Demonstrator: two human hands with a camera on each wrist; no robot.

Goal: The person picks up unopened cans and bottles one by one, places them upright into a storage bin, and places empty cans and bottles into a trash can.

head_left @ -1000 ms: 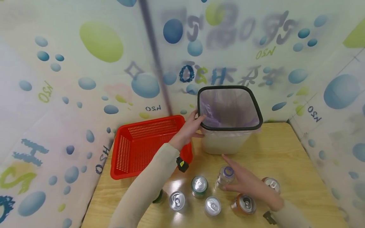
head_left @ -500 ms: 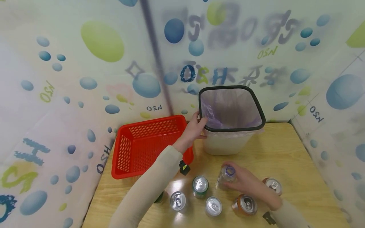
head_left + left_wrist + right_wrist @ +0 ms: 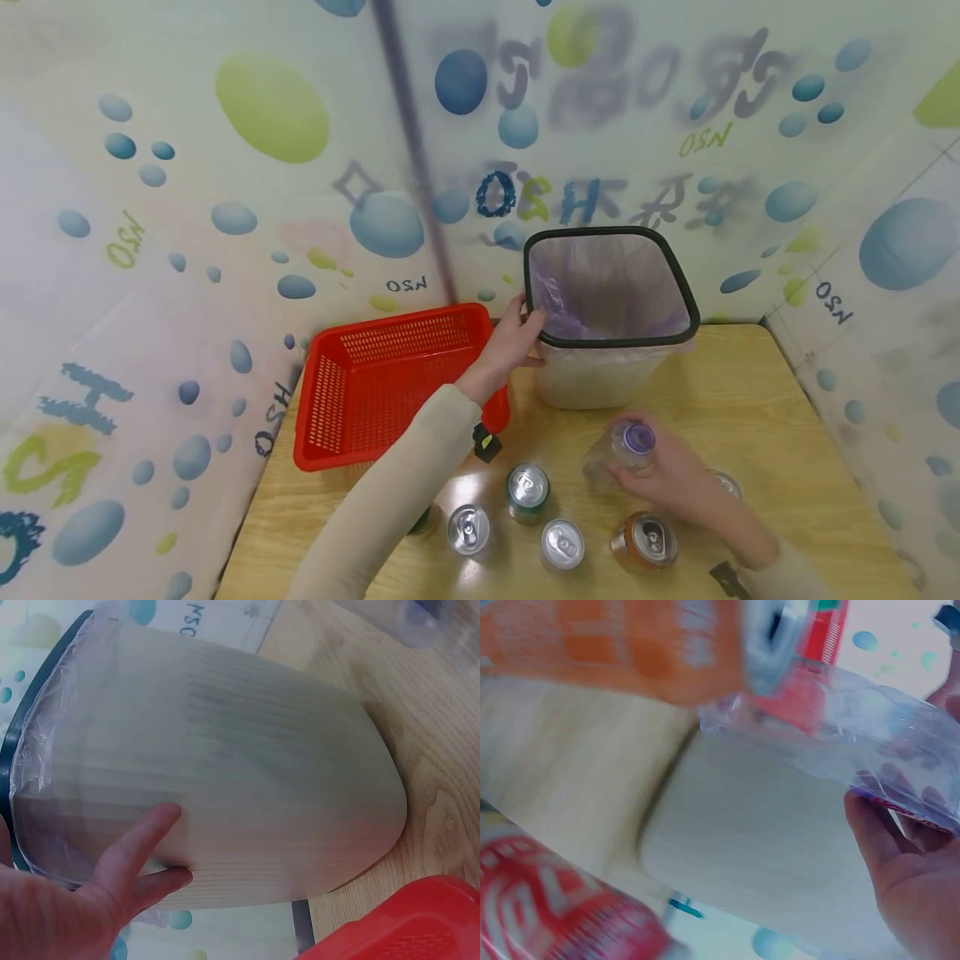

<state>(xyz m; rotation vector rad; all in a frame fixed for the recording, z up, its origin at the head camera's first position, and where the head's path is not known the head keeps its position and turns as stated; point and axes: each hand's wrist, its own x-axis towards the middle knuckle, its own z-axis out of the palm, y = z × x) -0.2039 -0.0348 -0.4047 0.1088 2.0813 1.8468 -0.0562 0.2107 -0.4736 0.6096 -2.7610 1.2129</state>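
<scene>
My right hand (image 3: 671, 473) grips clear bottle (image 3: 618, 452), fingers and thumb curled round it. Bottle tilted, long axis slanting: purple top (image 3: 639, 437) points up and rightward in head view, base down-left. Base blurred; can't tell if touching table (image 3: 735, 383). Bottle in front of bin (image 3: 592, 379), near orange can (image 3: 651, 540). My left hand (image 3: 510, 340) pinches bin's rim.

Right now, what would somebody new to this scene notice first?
Probably the red basket on the left side of the table, then the black-rimmed bin to its right. Next comes the clear, purple-capped bottle gripped by the right hand, in front of the bin and near the drink cans.
</scene>
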